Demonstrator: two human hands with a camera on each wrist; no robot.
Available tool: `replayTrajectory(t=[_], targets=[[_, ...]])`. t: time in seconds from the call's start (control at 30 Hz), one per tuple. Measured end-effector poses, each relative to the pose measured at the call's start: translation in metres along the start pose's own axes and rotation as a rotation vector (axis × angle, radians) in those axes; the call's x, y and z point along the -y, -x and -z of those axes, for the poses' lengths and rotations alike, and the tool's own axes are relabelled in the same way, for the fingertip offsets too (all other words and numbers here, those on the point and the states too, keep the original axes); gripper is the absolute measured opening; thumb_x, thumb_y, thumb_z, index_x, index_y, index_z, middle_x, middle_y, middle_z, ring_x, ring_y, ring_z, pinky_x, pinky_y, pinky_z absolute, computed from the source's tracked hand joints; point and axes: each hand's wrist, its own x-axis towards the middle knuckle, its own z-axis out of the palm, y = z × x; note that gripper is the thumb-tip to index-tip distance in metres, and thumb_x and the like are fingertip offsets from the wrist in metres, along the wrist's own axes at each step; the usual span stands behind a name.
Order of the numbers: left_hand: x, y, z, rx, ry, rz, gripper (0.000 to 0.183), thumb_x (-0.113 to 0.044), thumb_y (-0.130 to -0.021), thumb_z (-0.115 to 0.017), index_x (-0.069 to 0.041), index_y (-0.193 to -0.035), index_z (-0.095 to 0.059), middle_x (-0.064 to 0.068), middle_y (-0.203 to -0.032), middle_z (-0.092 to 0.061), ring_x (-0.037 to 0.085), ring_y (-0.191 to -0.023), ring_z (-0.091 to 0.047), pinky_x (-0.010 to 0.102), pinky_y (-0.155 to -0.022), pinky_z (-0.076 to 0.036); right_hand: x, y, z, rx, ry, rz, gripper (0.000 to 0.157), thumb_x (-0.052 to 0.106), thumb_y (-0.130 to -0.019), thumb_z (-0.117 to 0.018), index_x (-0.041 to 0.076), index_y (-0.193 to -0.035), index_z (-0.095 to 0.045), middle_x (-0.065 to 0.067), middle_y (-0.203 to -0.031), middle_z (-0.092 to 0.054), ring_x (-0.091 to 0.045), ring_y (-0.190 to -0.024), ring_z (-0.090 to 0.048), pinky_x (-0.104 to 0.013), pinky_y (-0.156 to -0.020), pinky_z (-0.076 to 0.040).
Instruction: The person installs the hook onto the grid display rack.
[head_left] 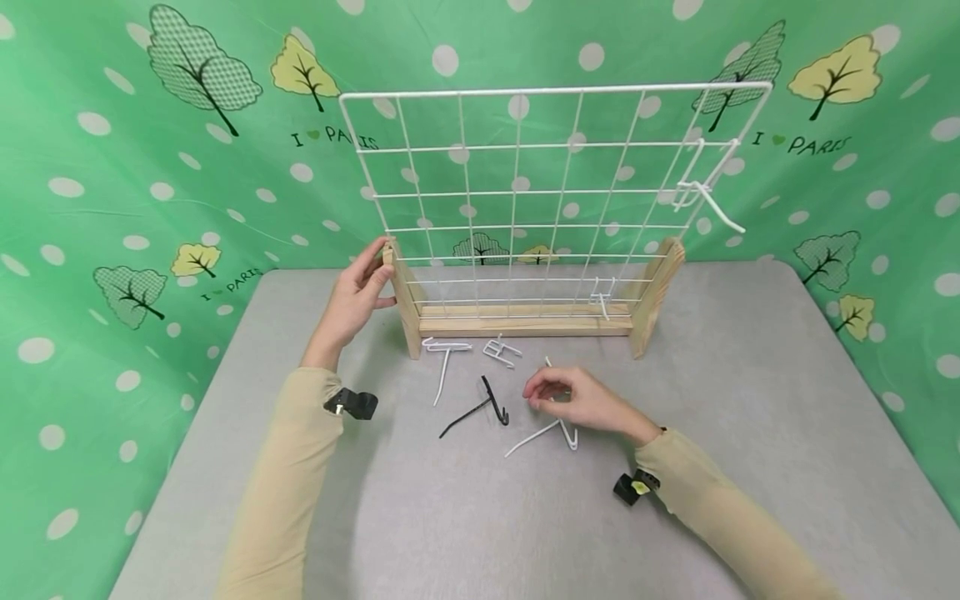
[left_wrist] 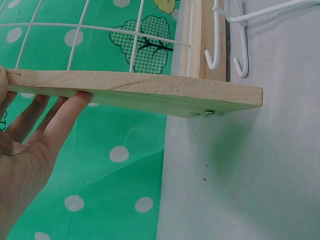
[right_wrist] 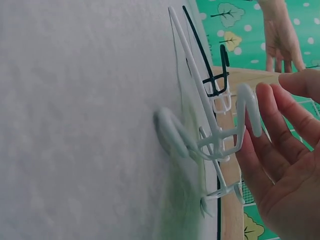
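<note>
A white wire grid [head_left: 516,192] stands upright in a wooden stand [head_left: 525,331]. My left hand [head_left: 352,304] grips the stand's left side post [left_wrist: 135,85], thumb on one side and fingers on the other. Low over the table, my right hand [head_left: 585,402] has its fingers loosely bent beside a white display hook [right_wrist: 216,142]. Thumb and forefinger are apart; whether a fingertip touches the hook, I cannot tell. Part of that hook is hidden under the hand. To its left lies a black hook [head_left: 465,418]. Two more white hooks, one long [head_left: 442,377] and one seen foreshortened [head_left: 498,352], lie before the stand.
One white hook [head_left: 701,190] hangs at the grid's upper right, its arm sticking out forward. Another hook [head_left: 602,300] hangs low on the right side. The grey table [head_left: 465,525] reaches back to a green patterned cloth [head_left: 442,25].
</note>
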Motion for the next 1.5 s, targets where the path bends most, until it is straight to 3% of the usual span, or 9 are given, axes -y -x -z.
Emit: replayTrajectory(t=[0.17, 0.47, 0.7, 0.93, 1.13, 1.37, 1.5], targets=[[-0.001, 0.0, -0.001, 0.002, 0.002, 0.001, 0.052, -0.018, -0.104, -0.045, -0.014, -0.153, -0.028, 0.019, -0.151, -0.033, 0.034, -0.132, -0.041, 0.048, -0.085, -0.055, 0.003, 0.003, 0.0, 0.037, 0.052, 0.01, 0.014, 0.001, -0.089, -0.067, -0.005, -0.102, -0.066, -0.012, -0.094, -0.068, -0.021, -0.088, -0.063, -0.034, -0.081, -0.056], [0.0, 0.001, -0.001, 0.004, 0.004, 0.0, 0.053, -0.019, -0.104, -0.044, -0.014, -0.154, -0.027, 0.019, -0.151, -0.032, 0.034, -0.132, -0.04, 0.046, -0.085, -0.056, 0.002, 0.006, 0.003, 0.156, 0.129, 0.047, 0.013, -0.004, -0.088, -0.065, -0.003, -0.101, -0.067, -0.002, -0.087, -0.067, -0.011, -0.078, -0.062, -0.028, -0.069, -0.057], [0.0, 0.001, -0.001, 0.003, 0.008, 0.007, 0.053, -0.019, -0.104, -0.045, -0.015, -0.154, -0.027, 0.019, -0.151, -0.032, 0.034, -0.132, -0.04, 0.045, -0.085, -0.056, -0.003, 0.005, 0.0, 0.206, 0.114, 0.014, 0.015, 0.0, -0.088, -0.067, -0.002, -0.103, -0.067, -0.007, -0.091, -0.068, -0.012, -0.081, -0.063, -0.029, -0.074, -0.058], [0.0, 0.0, -0.002, 0.005, 0.006, 0.01, 0.053, -0.019, -0.104, -0.044, -0.015, -0.154, -0.026, 0.019, -0.152, -0.032, 0.034, -0.133, -0.039, 0.046, -0.085, -0.055, -0.003, 0.006, -0.003, 0.245, 0.074, -0.032, 0.018, -0.003, -0.086, -0.067, -0.004, -0.104, -0.066, -0.001, -0.089, -0.067, -0.012, -0.081, -0.064, -0.028, -0.075, -0.058], [0.001, -0.001, 0.0, 0.01, 0.017, 0.024, 0.053, -0.012, -0.104, -0.042, -0.008, -0.154, -0.023, 0.023, -0.151, -0.029, 0.038, -0.134, -0.036, 0.051, -0.087, -0.053, -0.005, 0.009, -0.005, 0.292, 0.104, -0.066, 0.021, -0.003, -0.083, -0.069, 0.0, -0.104, -0.066, -0.001, -0.086, -0.067, -0.009, -0.08, -0.062, -0.026, -0.073, -0.057], [0.001, 0.0, 0.0, 0.004, 0.01, 0.015, 0.054, -0.016, -0.105, -0.043, -0.012, -0.154, -0.024, 0.02, -0.151, -0.031, 0.036, -0.133, -0.038, 0.048, -0.085, -0.055, -0.007, 0.009, -0.006, 0.295, 0.12, -0.057, 0.022, -0.006, -0.082, -0.069, 0.001, -0.103, -0.066, -0.006, -0.084, -0.066, -0.009, -0.078, -0.061, -0.025, -0.07, -0.056], [0.0, 0.001, -0.001, 0.001, 0.007, 0.014, 0.053, -0.018, -0.104, -0.044, -0.014, -0.154, -0.025, 0.02, -0.151, -0.032, 0.035, -0.132, -0.04, 0.045, -0.084, -0.056, -0.005, 0.009, -0.005, 0.295, 0.135, -0.073, 0.025, -0.006, -0.082, -0.069, 0.001, -0.106, -0.066, -0.003, -0.084, -0.066, -0.008, -0.078, -0.061, -0.025, -0.072, -0.056]])
